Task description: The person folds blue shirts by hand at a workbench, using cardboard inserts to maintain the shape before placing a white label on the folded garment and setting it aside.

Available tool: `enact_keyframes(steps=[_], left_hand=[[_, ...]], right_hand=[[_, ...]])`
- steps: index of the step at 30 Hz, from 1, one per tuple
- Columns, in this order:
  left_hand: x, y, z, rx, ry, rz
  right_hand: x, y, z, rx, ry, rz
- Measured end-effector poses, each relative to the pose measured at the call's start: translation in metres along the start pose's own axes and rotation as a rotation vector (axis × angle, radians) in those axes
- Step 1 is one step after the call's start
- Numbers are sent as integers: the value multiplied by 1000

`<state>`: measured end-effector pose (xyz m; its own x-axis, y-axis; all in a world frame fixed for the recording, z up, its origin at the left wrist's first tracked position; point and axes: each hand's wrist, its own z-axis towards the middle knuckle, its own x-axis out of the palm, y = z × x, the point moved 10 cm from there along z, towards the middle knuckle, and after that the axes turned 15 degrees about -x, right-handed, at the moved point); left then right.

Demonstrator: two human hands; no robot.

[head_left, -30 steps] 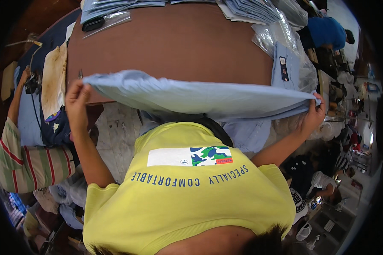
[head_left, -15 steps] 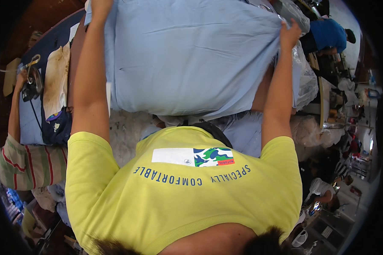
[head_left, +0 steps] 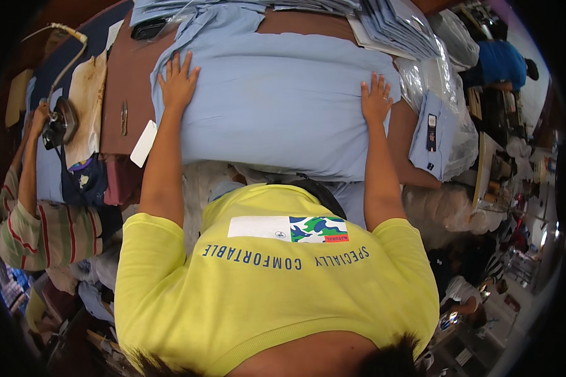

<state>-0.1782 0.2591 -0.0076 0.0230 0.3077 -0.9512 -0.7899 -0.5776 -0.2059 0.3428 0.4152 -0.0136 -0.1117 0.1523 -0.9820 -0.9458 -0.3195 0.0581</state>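
Observation:
A light blue shirt [head_left: 270, 107] lies spread across the brown table in front of me, its near edge hanging toward my lap. A sleeve-like part of it reaches up at the far left. My left hand [head_left: 179, 85] presses flat on the cloth near its left edge, fingers spread. On the right side of the cloth rests my right hand [head_left: 376, 100], also flat with the fingers apart. Neither hand grips anything. Beside my left forearm is a white card-like piece [head_left: 144, 144].
Folded blue shirts [head_left: 399, 28] are stacked at the far right, near clear plastic bags [head_left: 456, 119]. One folded shirt with a dark tag [head_left: 426, 135] lies at the right. Small snips [head_left: 124, 118] lie left. Further left, a co-worker's hand holds an iron [head_left: 60, 122].
Both hands have come down and nearer from the lifted cloth, letting go of its edges. The shirt now lies flat, uncovering the stacks beyond it. The co-worker's iron has moved slightly.

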Motion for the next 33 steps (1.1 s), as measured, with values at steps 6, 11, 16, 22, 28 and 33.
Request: enact_keyframes(steps=[6, 11, 16, 22, 28, 33], left_hand=[[12, 1, 29, 13, -41, 3], [-5, -13, 21, -38, -84, 57], [-27, -45, -32, -20, -79, -43], [-6, -8, -32, -119, -2, 50], [-4, -8, -30, -130, -25, 100], [-5, -12, -26, -122, -25, 120]], right_hand=[[-11, 18, 13, -21, -20, -103], [-39, 177, 6, -365, 227, 79], [-21, 309, -23, -584, 453, 381], [-1, 277, -15, -446, 471, 253], [-8, 215, -11, -296, 359, 368], [-7, 210, -21, -306, 311, 421]])
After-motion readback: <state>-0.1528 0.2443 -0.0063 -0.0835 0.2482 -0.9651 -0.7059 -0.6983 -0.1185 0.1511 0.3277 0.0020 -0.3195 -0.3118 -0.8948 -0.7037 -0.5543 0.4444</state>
